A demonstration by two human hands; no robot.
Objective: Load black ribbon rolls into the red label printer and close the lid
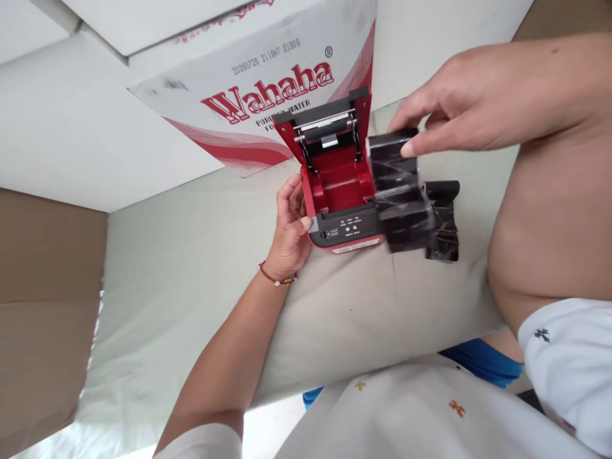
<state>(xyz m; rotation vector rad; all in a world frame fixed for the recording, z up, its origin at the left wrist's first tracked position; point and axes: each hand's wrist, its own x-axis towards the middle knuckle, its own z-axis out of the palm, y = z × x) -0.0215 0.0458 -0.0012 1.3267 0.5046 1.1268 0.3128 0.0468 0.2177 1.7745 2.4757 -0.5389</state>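
A small red and black label printer (342, 223) stands on the cloth-covered table with its lid (325, 124) raised. Its red inner bay (340, 182) shows nothing loaded. My left hand (292, 223) grips the printer's left side, thumb at the front corner. Just right of the printer, my right hand (444, 108) pinches a roll of glossy black film (394, 159) between thumb and fingers. A loose, slightly blurred length of film hangs from the roll, covering the printer's right edge. Behind it lies a second black piece (444, 223), partly rolled; whether the two are joined I cannot tell.
A white and red Wahaha carton (268, 83) stands right behind the printer, with further white boxes (57, 127) beside it. At the far left is a brown cardboard box (48, 306). Pale green cloth (182, 255) covers the table up to its front edge.
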